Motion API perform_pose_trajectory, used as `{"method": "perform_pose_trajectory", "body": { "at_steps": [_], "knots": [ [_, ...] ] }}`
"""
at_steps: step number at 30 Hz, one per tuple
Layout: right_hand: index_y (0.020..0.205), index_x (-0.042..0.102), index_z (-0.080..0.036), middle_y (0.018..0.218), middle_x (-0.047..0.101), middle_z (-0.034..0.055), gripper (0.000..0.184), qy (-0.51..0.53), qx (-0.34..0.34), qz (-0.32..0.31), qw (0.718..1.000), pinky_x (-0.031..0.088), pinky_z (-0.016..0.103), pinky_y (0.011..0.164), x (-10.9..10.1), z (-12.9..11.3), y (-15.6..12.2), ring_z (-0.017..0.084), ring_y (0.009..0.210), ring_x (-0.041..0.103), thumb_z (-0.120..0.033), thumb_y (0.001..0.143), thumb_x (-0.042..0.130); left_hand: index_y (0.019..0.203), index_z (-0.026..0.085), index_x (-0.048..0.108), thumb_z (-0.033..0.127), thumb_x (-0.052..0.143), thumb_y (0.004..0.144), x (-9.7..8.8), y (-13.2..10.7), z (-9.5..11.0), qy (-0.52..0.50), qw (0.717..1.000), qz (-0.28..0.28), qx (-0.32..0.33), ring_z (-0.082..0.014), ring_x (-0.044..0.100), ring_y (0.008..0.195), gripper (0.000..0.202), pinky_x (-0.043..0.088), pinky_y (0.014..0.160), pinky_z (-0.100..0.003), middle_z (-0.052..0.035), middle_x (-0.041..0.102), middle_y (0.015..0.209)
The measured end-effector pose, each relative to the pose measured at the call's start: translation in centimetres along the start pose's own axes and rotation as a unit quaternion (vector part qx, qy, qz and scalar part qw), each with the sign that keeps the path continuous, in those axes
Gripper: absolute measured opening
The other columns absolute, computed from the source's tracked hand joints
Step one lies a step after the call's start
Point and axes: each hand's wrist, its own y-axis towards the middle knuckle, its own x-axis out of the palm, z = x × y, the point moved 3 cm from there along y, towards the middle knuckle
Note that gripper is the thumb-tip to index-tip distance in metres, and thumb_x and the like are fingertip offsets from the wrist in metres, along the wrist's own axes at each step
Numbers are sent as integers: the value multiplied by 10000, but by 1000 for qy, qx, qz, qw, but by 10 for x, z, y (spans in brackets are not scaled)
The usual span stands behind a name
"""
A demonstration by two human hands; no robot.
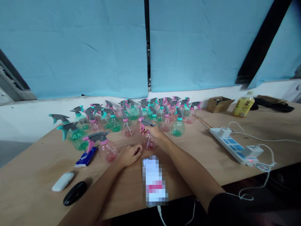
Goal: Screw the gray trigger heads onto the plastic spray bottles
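My right hand is closed around the grey and pink sprayer head of a spray bottle, whose clear, rounded pink body stands upright on the wooden table. Lower and to the left, my left hand rests on the tabletop with its fingers loosely curled; a dark hollow shows between them. Beside its wrist is another pink spray bottle. Several more spray bottles, green ones and pink ones, crowd together behind my hands.
A phone with a blurred screen lies in front of me on a cable. At left are a blue packet, a white case and a black case. A power strip, cardboard box and yellow-labelled bottle occupy the right.
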Motion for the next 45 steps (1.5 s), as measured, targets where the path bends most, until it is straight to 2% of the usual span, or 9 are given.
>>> {"method": "perform_pose_trajectory", "body": {
  "at_steps": [7, 11, 15, 22, 28, 34, 41, 45],
  "knots": [
    [789, 691, -189, 667, 657, 0, 257, -19, 4, -4, 1000, 485, 253, 611, -2, 4, 0, 127, 605, 573, -182, 614, 502, 933, 262, 622, 336, 439, 926, -1, 0, 1, 8, 1000, -12, -11, -159, 601, 602, 198, 345, 567, -250, 22, 665, 708],
    [716, 666, -189, 714, 676, 6, 195, 12, -4, 8, 1000, 469, 234, 563, 0, 5, -2, 117, 579, 568, -184, 609, 503, 957, 267, 622, 350, 436, 928, -1, 0, 1, 16, 1000, -8, -14, -162, 613, 631, 206, 351, 581, -253, 16, 674, 734],
    [637, 635, -184, 653, 645, -1, 108, 43, -10, 32, 999, 454, 224, 523, 0, 7, -2, 120, 564, 569, -191, 604, 532, 973, 267, 619, 359, 425, 934, -1, 0, 0, 22, 999, -25, -25, -163, 619, 651, 219, 359, 600, -254, 9, 682, 760],
    [643, 652, -197, 596, 621, -15, 130, 5, -6, 17, 1000, 481, 240, 599, -4, 8, -1, 121, 591, 565, -181, 609, 528, 970, 266, 618, 371, 411, 942, -1, -1, 2, 18, 999, -27, -31, -161, 610, 637, 234, 362, 610, -255, 12, 680, 744],
    [600, 607, -189, 615, 621, -16, 77, 55, -8, 25, 998, 457, 227, 529, -1, 11, 0, 112, 546, 547, -192, 593, 530, 977, 265, 610, 359, 411, 945, 0, -1, 1, 23, 999, -25, -21, -169, 638, 682, 223, 369, 621, -259, 9, 696, 793],
    [684, 663, -185, 567, 598, -22, 171, 10, -10, 41, 999, 459, 237, 579, -2, 12, -2, 114, 552, 555, -160, 606, 513, 973, 260, 608, 362, 401, 949, 1, -1, 0, 20, 999, -21, -17, -174, 644, 696, 232, 380, 635, -262, 7, 698, 797],
    [606, 610, -185, 616, 622, -5, 84, 49, -5, 23, 999, 451, 232, 526, 0, 10, 0, 121, 558, 557, -182, 599, 526, 965, 266, 609, 351, 410, 946, 0, -2, 1, 14, 999, -24, -19, -170, 640, 693, 217, 372, 633, -259, 10, 698, 801],
    [658, 649, -182, 599, 606, -15, 125, 20, -26, 20, 999, 457, 236, 549, -2, 15, 2, 111, 531, 531, -180, 620, 530, 966, 271, 607, 346, 424, 939, -2, -1, 1, 9, 999, -28, -21, -166, 638, 691, 199, 371, 628, -254, 12, 696, 802]
  ]
}}
